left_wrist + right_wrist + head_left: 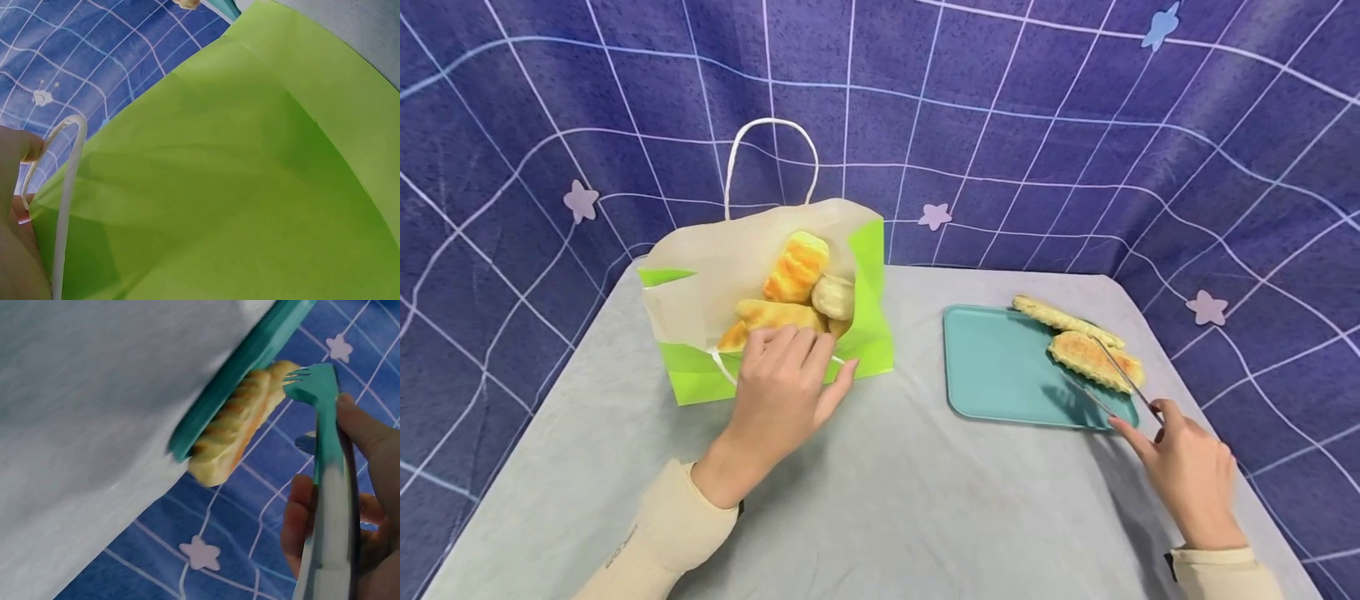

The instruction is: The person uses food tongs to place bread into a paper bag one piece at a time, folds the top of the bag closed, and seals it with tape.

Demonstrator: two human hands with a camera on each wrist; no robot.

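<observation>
A green and white paper bag (868, 333) stands on the left, its mouth tilted toward me. Inside lie several bread pieces, among them a golden roll (797, 268) and a pale round bun (833, 297). My left hand (782, 387) grips the bag's near rim, close to its white cord handle (70, 175). On the right, my right hand (1191, 467) holds metal tongs (328, 506) with fork-like tips. Their arms reach over a scalloped, browned bread piece (1086, 357) at the right end of a teal tray (1000, 375), one arm on each side of it.
A second long bread piece (1060, 318) lies behind the first, across the tray's back right edge. The pale cloth-covered table (925, 508) is bordered by a blue curtain (1000, 150) with a white grid and stars. The bag's far handle (772, 122) stands upright.
</observation>
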